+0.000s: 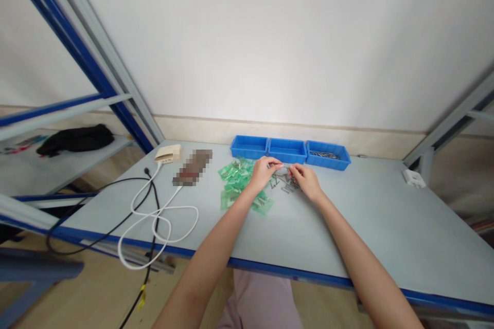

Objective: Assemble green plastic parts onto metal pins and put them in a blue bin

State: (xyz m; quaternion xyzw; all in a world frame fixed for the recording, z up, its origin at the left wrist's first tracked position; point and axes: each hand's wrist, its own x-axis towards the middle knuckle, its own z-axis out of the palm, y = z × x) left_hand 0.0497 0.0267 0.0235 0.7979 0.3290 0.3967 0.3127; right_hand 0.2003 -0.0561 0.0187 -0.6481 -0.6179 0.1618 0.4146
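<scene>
Fine fingertip work: left hand and right hand curl close together beside slender grey metal pieces, though whether they grasp anything I cannot tell.

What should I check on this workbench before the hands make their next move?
1. Both hands in view: ok; the left hand and right hand are close together.
2. What the fingertips pinch: cannot tell; too small.
3. Loose metal pieces within reach: ok, beside and below the right hand.
4. Green packets neatly separated: not ok; they overlap, left of the metal pieces.
5. Rightmost blue bin stocked: ok, metal pieces lie inside.
6. White cable away from the hands: ok, it loops farther left.
</scene>
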